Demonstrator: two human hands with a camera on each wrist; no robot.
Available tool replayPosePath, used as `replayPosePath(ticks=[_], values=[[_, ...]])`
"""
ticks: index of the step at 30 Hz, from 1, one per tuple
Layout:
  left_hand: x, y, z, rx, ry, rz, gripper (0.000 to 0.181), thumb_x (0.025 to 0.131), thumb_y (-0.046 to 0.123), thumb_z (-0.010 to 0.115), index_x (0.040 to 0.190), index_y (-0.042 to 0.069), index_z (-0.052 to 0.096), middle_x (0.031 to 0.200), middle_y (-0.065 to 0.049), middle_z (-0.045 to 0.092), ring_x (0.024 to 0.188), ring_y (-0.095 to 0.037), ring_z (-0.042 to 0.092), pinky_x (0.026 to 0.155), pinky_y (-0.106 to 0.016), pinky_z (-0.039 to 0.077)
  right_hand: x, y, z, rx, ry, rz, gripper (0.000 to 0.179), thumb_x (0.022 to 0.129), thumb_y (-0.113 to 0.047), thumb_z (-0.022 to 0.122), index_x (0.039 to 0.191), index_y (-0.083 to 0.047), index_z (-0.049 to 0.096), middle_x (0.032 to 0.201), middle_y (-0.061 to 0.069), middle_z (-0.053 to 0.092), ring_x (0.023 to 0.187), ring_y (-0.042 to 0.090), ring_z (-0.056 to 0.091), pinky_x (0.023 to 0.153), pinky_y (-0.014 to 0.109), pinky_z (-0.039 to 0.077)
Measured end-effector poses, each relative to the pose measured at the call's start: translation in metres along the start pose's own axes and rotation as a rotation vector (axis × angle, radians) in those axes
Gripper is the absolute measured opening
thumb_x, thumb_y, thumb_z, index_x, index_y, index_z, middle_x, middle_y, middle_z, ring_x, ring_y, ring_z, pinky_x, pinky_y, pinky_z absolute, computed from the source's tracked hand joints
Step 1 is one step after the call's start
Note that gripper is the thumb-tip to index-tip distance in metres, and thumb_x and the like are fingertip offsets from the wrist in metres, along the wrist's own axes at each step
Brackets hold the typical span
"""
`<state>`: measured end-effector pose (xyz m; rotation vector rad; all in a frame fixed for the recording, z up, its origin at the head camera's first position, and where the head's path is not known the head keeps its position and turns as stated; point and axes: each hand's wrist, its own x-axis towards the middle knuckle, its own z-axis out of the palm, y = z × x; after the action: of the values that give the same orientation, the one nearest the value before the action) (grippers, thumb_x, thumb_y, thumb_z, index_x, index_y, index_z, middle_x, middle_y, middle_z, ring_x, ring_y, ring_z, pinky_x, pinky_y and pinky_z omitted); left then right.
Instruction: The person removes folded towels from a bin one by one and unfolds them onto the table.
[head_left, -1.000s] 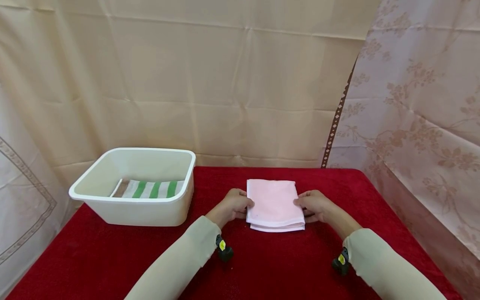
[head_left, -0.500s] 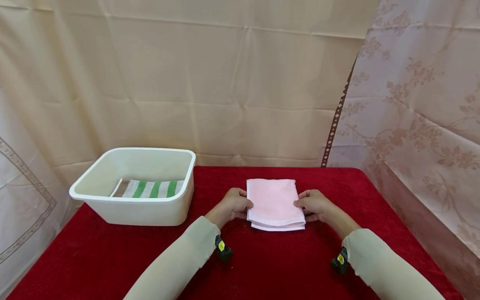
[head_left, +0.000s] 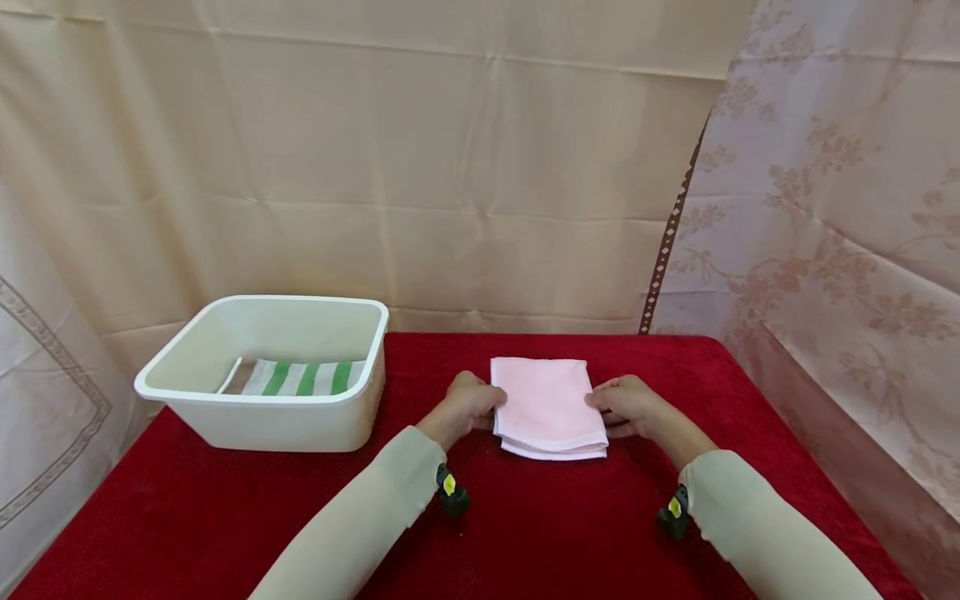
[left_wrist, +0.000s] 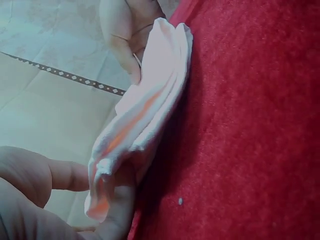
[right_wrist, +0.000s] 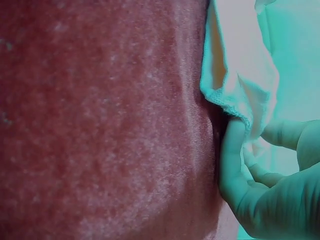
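A pink towel with white edges, folded into a small rectangle, lies at the middle of the red-covered table. My left hand pinches its left edge, thumb on top and fingers underneath. At the opposite edge, my right hand pinches it the same way. Seen from the left wrist, the folded layers of the towel sag between both hands, close over the red cloth. In the right wrist view the fingers of my right hand reach under the towel's corner.
To the left stands a cream plastic basin with a striped towel in green, white and brown inside it. The red cloth covers the table. Beige curtain hangs behind, and a floral curtain closes off the right side.
The towel's near edge has risen very slightly, and the left wrist has turned a little. Both hands keep their pinch at the two sides.
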<state>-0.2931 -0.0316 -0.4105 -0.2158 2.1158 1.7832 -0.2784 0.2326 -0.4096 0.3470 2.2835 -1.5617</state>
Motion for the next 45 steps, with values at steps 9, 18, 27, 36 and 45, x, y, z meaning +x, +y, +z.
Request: replayPosePath(ticks=[9, 18, 27, 36, 45], values=[[0.015, -0.005, 0.0, -0.021, -0.075, -0.033, 0.026, 0.094, 0.007, 0.068, 0.115, -0.006, 0.064, 0.101, -0.017, 0.071, 0.086, -0.025, 0.072, 0.079, -0.045, 0.062, 0.007, 0.0, 0.002, 0.078, -0.038, 0.011, 0.031, 0.098, -0.008, 0.063, 0.125, 0.002, 0.05, 0.093, 0.005, 0.067, 0.079, 0.017, 0.068, 0.072, 0.038, 0.057], [0.019, -0.004, -0.001, -0.052, -0.09, -0.02, 0.014, 0.092, 0.004, 0.066, 0.105, 0.0, 0.063, 0.097, -0.015, 0.069, 0.082, -0.023, 0.069, 0.076, -0.043, 0.062, 0.008, 0.0, 0.002, 0.1, -0.027, -0.004, 0.03, 0.098, -0.007, 0.063, 0.124, 0.002, 0.05, 0.091, 0.006, 0.068, 0.079, 0.017, 0.068, 0.072, 0.038, 0.058], [0.017, -0.005, -0.004, -0.107, -0.117, -0.005, 0.021, 0.093, 0.004, 0.066, 0.113, -0.001, 0.061, 0.101, -0.015, 0.067, 0.085, -0.024, 0.067, 0.076, -0.042, 0.061, 0.005, -0.003, -0.003, 0.095, -0.015, -0.024, 0.035, 0.099, -0.008, 0.063, 0.129, 0.004, 0.05, 0.098, 0.008, 0.068, 0.082, 0.018, 0.067, 0.074, 0.039, 0.059], [0.003, -0.006, 0.001, -0.096, -0.137, 0.021, 0.024, 0.094, 0.004, 0.064, 0.116, -0.003, 0.058, 0.103, -0.016, 0.067, 0.085, -0.023, 0.068, 0.073, -0.04, 0.061, 0.0, -0.006, -0.009, 0.074, -0.058, -0.085, 0.036, 0.099, -0.007, 0.063, 0.129, 0.006, 0.05, 0.093, 0.007, 0.07, 0.081, 0.018, 0.069, 0.074, 0.041, 0.061], [-0.015, -0.01, 0.009, -0.145, -0.172, 0.067, 0.024, 0.094, 0.002, 0.062, 0.115, -0.003, 0.054, 0.099, -0.016, 0.066, 0.081, -0.021, 0.07, 0.07, -0.039, 0.063, -0.006, -0.008, -0.015, 0.011, -0.078, -0.115, 0.04, 0.098, -0.009, 0.064, 0.133, 0.007, 0.05, 0.093, 0.008, 0.07, 0.08, 0.019, 0.07, 0.072, 0.04, 0.062]])
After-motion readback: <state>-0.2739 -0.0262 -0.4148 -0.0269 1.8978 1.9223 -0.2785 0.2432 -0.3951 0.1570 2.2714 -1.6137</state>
